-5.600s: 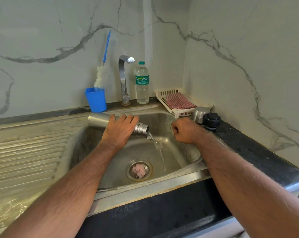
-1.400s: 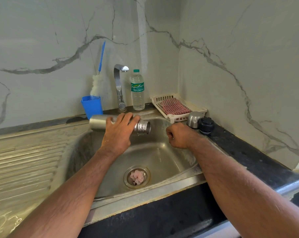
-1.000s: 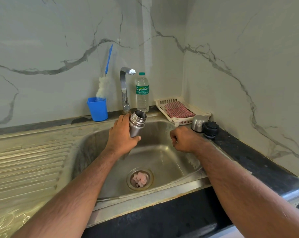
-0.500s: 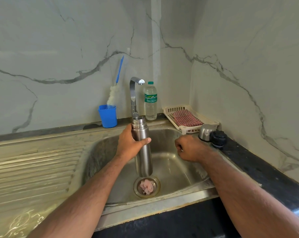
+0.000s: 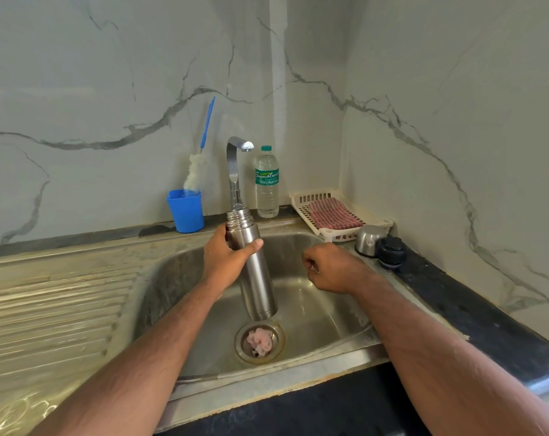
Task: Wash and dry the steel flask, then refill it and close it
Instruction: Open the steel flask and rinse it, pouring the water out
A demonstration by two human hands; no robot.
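Note:
My left hand (image 5: 227,258) grips the steel flask (image 5: 256,278) near its threaded neck and holds it upright over the sink basin (image 5: 323,313), mouth up, below the tap (image 5: 237,171). No water runs from the tap. My right hand (image 5: 330,267) hovers over the basin's right side with fingers curled into a fist, holding nothing that I can see. The flask's steel cup lid (image 5: 368,239) and black stopper (image 5: 391,250) stand on the counter at the sink's right corner.
A blue cup (image 5: 185,210) with a bottle brush (image 5: 199,166) stands behind the sink, a plastic water bottle (image 5: 267,184) beside the tap. A cream basket (image 5: 374,217) holds a red checked cloth (image 5: 333,213). A pink scrap lies in the drain (image 5: 259,341). The ribbed drainboard (image 5: 56,306) stretches left.
The flask was horizontal, pouring water into the sink; my left hand has turned it upright with the mouth up under the tap. My right fist has stayed in place.

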